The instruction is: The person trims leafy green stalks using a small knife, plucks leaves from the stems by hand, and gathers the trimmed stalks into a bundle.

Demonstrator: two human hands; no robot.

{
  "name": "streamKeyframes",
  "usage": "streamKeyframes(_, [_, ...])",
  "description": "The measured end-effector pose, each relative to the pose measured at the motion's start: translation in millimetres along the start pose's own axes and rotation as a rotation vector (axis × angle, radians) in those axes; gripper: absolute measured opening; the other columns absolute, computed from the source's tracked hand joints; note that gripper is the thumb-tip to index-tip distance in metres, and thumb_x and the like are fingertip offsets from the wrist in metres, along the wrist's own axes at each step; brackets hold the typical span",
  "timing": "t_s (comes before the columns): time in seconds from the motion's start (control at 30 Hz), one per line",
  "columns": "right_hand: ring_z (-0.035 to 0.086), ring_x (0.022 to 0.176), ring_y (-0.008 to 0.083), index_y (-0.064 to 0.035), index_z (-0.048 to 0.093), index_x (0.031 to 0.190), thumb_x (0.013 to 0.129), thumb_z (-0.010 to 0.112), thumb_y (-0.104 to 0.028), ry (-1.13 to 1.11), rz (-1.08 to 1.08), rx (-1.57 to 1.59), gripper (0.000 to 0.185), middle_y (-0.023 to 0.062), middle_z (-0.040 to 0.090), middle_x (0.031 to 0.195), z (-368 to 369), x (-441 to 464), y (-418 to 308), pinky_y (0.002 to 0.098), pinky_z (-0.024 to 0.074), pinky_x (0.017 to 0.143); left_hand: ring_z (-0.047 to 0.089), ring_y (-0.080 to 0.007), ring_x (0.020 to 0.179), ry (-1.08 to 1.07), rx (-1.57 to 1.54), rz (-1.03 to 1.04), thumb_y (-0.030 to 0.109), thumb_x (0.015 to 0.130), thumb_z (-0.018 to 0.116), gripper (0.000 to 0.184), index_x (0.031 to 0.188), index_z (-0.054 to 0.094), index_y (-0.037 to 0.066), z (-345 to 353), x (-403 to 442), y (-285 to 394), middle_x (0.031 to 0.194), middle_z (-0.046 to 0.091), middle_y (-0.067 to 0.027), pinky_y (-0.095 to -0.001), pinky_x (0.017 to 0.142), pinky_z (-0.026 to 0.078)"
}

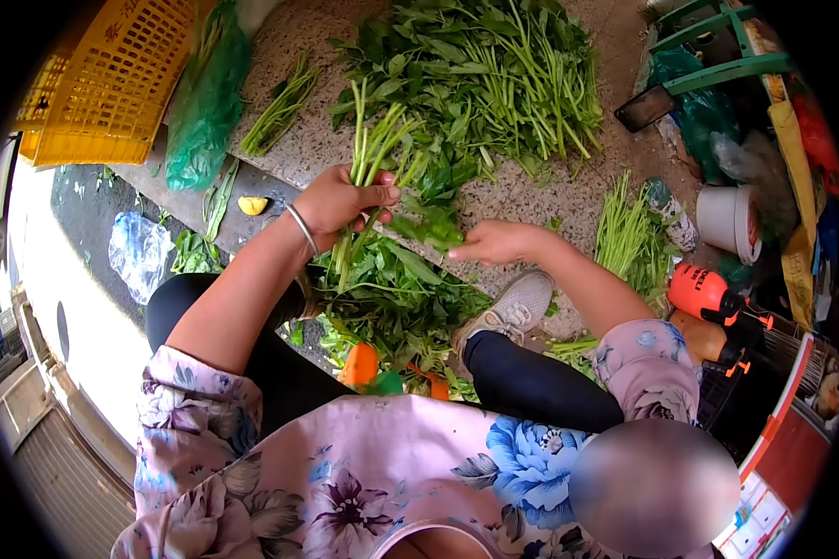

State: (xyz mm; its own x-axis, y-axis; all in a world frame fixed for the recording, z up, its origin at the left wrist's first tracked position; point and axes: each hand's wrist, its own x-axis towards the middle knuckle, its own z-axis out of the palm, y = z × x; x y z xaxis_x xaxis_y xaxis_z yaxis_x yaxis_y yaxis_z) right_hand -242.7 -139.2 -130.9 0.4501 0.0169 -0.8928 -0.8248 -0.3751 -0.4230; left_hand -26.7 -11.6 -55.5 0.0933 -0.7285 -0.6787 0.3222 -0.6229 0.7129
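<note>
My left hand (pixel 350 200), with a bangle on its wrist, is closed around a small bunch of green stems (pixel 373 140). To its right, my right hand (pixel 485 242) pinches a green leaf (pixel 429 229) beside the bunch. Beyond both hands, a large heap of leafy stems (pixel 494 74) lies on the speckled stone slab (pixel 503 197). Below my hands, between my legs, is a pile of loose leaves (pixel 391 289).
A yellow crate (pixel 121 84) and a green plastic bag (pixel 205 112) stand at the upper left. On the right are another stem bundle (pixel 625 228), a white tub (pixel 729 222), a red spray bottle (pixel 701 291) and a phone (pixel 645 109).
</note>
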Motion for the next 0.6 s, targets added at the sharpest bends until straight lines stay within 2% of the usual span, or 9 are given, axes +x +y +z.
streamKeyframes(0.03, [0.05, 0.051, 0.015, 0.0038, 0.058, 0.087, 0.071, 0.068, -0.043, -0.03, 0.002, -0.012, 0.05, 0.007, 0.054, 0.061, -3, 0, 4, 0.0319, 0.0402, 0.047, 0.054, -0.0066, 0.062, 0.014, -0.04, 0.012, 0.015, 0.08, 0.061, 0.017, 0.092, 0.055, 0.005, -1, 2, -1, 0.075, 0.057, 0.0001, -0.0194, 0.045, 0.033])
streamKeyframes(0.07, [0.05, 0.051, 0.015, 0.0038, 0.058, 0.087, 0.071, 0.068, -0.043, -0.02, 0.008, -0.013, 0.05, 0.007, 0.054, 0.061, -4, 4, 9, 0.0319, 0.0402, 0.047, 0.054, -0.0066, 0.062, 0.006, -0.04, 0.021, 0.015, 0.08, 0.061, 0.017, 0.092, 0.055, 0.005, -2, 2, -1, 0.075, 0.057, 0.0001, -0.0194, 0.045, 0.033])
streamKeyframes(0.13, [0.054, 0.059, 0.0165, 0.0023, 0.059, 0.083, 0.072, 0.068, -0.038, 0.756, -0.435, 0.312, 0.043, 0.0102, 0.057, 0.066, -14, 1, 0, 0.0312, 0.0425, 0.055, 0.052, -0.0063, 0.063, 0.014, -0.093, 0.011, 0.018, 0.083, 0.057, 0.019, 0.096, 0.056, 0.005, -1, 0, 4, 0.074, 0.057, 0.0015, -0.0195, 0.046, 0.032])
streamKeyframes(0.17, [0.057, 0.065, 0.0184, -0.0002, 0.06, 0.088, 0.075, 0.065, -0.032, 0.769, -0.319, 0.338, 0.035, 0.0124, 0.061, 0.075, -35, -5, 0, 0.0317, 0.0439, 0.06, 0.05, -0.0062, 0.064, 0.037, -0.102, -0.003, 0.02, 0.085, 0.053, 0.02, 0.099, 0.056, 0.005, -1, 0, 4, 0.076, 0.058, 0.0017, -0.0195, 0.048, 0.032])
streamKeyframes(0.23, [0.058, 0.065, 0.0196, -0.0036, 0.06, 0.09, 0.078, 0.061, -0.028, 1.164, -0.176, 0.259, 0.027, 0.0096, 0.062, 0.077, -69, -27, -11, 0.032, 0.0447, 0.061, 0.05, -0.0061, 0.064, 0.072, -0.139, -0.002, 0.02, 0.086, 0.052, 0.02, 0.099, 0.056, 0.006, 3, -1, 7, 0.077, 0.059, 0.0013, -0.0193, 0.048, 0.032])
streamKeyframes(0.3, [0.057, 0.062, 0.0204, -0.0053, 0.06, 0.089, 0.08, 0.059, -0.027, 1.487, -0.258, 0.272, 0.024, 0.008, 0.061, 0.073, -103, -40, -2, 0.0323, 0.0432, 0.056, 0.052, -0.0069, 0.065, 0.114, -0.19, -0.014, 0.019, 0.088, 0.048, 0.02, 0.102, 0.054, 0.007, 2, 3, 8, 0.083, 0.062, -0.0007, -0.0199, 0.05, 0.032])
streamKeyframes(0.47, [0.056, 0.065, 0.0246, -0.0081, 0.061, 0.09, 0.081, 0.056, -0.032, 1.559, -0.029, -0.009, 0.026, 0.0093, 0.058, 0.081, -165, -38, 12, 0.0378, 0.0451, 0.056, 0.058, -0.0109, 0.072, 0.172, -0.243, -0.024, 0.018, 0.089, 0.044, 0.021, 0.107, 0.048, 0.008, 8, 6, 14, 0.089, 0.063, -0.0041, -0.0229, 0.054, 0.036])
streamKeyframes(0.5, [0.057, 0.069, 0.0255, -0.0084, 0.062, 0.094, 0.081, 0.056, -0.034, 1.532, -0.028, -0.032, 0.029, 0.0099, 0.057, 0.087, -169, -32, 10, 0.0395, 0.0458, 0.059, 0.058, -0.0127, 0.073, 0.167, -0.265, -0.018, 0.019, 0.09, 0.044, 0.021, 0.107, 0.048, 0.007, 11, 6, 15, 0.09, 0.063, -0.0048, -0.0232, 0.056, 0.037])
streamKeyframes(0.6, [0.056, 0.073, 0.0269, -0.0104, 0.063, 0.093, 0.08, 0.058, -0.032, 1.392, 0.105, 0.036, 0.026, 0.0094, 0.055, 0.088, -180, -16, 0, 0.0405, 0.0452, 0.061, 0.059, -0.0175, 0.077, 0.127, -0.288, 0.024, 0.02, 0.09, 0.043, 0.022, 0.107, 0.048, 0.006, 12, 11, 13, 0.089, 0.061, -0.0054, -0.026, 0.061, 0.041])
